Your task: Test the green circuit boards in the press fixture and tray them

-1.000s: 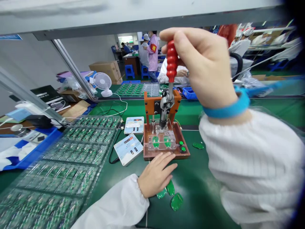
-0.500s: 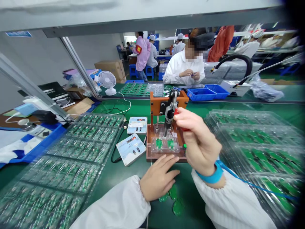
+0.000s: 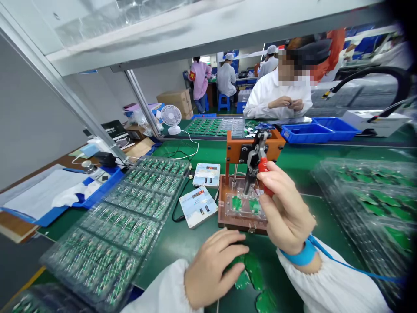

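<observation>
My right hand (image 3: 289, 213) is closed around the red handle (image 3: 264, 169) of a toggle clamp on a small press fixture (image 3: 228, 219). Under the clamp's plunger, a clear plate (image 3: 244, 213) covers two green circuit boards (image 3: 254, 206). A blue wrist strap (image 3: 301, 255) circles my right wrist. My left hand (image 3: 215, 267) hovers or rests just in front of the fixture, fingers spread, holding nothing. Beside its fingertips lie several loose green boards (image 3: 254, 271) on the bench, partly overlapping.
Left of the fixture are two digital display boxes (image 3: 199, 206) with cables, then a clear tray of boards (image 3: 125, 217). Stacked trays (image 3: 368, 191) of green boards stand at right. A white fan (image 3: 171, 116), blue bins (image 3: 306, 132) and a co-worker (image 3: 276, 100) are beyond.
The camera view has turned left, so the bench appears further right. My left hand has drawn back from the fixture's front edge toward the loose boards. My right hand stays at the handle.
</observation>
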`<state>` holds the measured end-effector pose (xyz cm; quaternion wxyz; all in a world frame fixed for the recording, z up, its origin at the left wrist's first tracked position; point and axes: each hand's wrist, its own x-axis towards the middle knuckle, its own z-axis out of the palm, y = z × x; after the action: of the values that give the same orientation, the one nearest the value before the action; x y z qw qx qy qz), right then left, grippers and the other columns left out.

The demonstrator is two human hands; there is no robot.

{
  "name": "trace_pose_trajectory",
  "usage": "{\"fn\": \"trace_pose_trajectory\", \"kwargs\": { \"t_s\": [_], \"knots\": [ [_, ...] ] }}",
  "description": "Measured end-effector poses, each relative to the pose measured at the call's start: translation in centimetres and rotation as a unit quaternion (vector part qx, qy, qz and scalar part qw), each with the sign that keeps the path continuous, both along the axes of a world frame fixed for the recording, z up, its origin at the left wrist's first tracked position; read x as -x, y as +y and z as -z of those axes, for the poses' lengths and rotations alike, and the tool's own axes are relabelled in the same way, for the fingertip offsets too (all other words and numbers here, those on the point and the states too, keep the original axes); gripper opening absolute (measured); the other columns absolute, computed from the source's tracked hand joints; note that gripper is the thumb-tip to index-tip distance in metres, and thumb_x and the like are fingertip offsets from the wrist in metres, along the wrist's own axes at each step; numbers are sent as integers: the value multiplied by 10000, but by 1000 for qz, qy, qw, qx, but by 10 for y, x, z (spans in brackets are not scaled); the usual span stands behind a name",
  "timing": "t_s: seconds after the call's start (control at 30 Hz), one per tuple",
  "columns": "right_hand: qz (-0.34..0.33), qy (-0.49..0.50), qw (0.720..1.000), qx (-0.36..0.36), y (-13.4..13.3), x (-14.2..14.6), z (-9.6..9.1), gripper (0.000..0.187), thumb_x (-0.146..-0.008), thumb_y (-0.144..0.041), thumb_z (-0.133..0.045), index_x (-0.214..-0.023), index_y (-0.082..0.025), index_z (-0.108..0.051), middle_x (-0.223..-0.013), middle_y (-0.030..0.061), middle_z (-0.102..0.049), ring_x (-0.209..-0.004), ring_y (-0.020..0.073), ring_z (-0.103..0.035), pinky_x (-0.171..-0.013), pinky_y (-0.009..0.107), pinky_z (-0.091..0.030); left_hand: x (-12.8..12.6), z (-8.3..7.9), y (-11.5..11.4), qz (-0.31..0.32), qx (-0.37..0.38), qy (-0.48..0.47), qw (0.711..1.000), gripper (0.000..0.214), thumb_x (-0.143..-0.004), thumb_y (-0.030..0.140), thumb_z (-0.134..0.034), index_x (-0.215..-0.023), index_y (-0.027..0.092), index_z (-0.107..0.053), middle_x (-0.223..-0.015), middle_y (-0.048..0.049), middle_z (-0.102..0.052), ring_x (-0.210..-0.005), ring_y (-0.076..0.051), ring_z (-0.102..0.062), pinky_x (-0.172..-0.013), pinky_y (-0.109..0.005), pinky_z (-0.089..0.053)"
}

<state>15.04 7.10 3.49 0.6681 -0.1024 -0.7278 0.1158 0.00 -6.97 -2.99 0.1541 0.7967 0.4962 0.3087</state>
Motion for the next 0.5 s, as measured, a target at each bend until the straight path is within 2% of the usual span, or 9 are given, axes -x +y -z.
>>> {"fn": "trace_pose_trajectory", "kwargs": {
  "t_s": [0.07, 0.13, 0.23, 0.33, 0.4, 0.43, 0.5],
  "knots": [
    [-7, 6, 1000, -2, 0, 1, 1, 648, -848, 59, -606, -1407, -269, -595, -1270, 33, -692, -1285, 270, -607, -1153, 570, -492, 9, -14, -20, 16, 30, 29, 999, 293, -1016, 291, -554, -1301, 238, -600, -1366, -55, -653, -1296, -214, -585, -1178, -392, -430],
    [-12, 12, 1000, 4, -1, 2, 1, 663, -840, 74, -602, -1410, -265, -591, -1278, 35, -686, -1292, 271, -599, -1152, 564, -493, 20, -31, -35, 60, 57, 68, 994, 286, -1023, 347, -567, -1286, 243, -603, -1324, -48, -682, -1233, -211, -629, -1159, -367, -445],
    [-21, 7, 999, 23, -3, 2, 1, 670, -847, 74, -588, -1423, -269, -578, -1299, 38, -671, -1334, 282, -566, -1150, 557, -492, 40, -59, -32, 107, 109, 115, 981, 267, -1022, 369, -567, -1253, 245, -618, -1244, -29, -720, -1097, -208, -687, -1078, -361, -503],
    [-31, -2, 999, 34, -5, 1, 0, 665, -856, 65, -580, -1434, -263, -567, -1327, 40, -653, -1376, 284, -529, -1178, 539, -463, 69, -70, 7, 106, 141, 145, 974, 261, -1030, 344, -529, -1236, 230, -641, -1190, -52, -727, -1080, -225, -684, -1011, -381, -532],
    [-41, -5, 998, 39, -6, -1, 0, 654, -862, 64, -572, -1430, -259, -569, -1344, 39, -642, -1386, 277, -518, -1200, 525, -438, 91, -63, 48, 77, 131, 167, 974, 284, -1039, 366, -502, -1229, 223, -657, -1279, -90, -681, -1208, -247, -629, -1065, -405, -500],
    [-46, -8, 998, 40, -6, -2, -1, 648, -864, 66, -567, -1425, -258, -573, -1347, 37, -640, -1384, 272, -520, -1207, 517, -431, 101, -56, 69, 52, 112, 184, 975, 332, -1020, 400, -532, -1269, 213, -648, -1423, -125, -587, -1338, -284, -537, -1134, -444, -443],
    [-52, -15, 998, 41, -6, -5, -2, 645, -865, 74, -560, -1417, -260, -579, -1350, 33, -639, -1381, 260, -523, -1213, 496, -426, 119, -37, 108, 1, 99, 238, 966, 678, -915, 534, -666, -1454, 150, -518, -1630, -209, -310, -1519, -393, -263, -1231, -556, -274]
  ]
}}
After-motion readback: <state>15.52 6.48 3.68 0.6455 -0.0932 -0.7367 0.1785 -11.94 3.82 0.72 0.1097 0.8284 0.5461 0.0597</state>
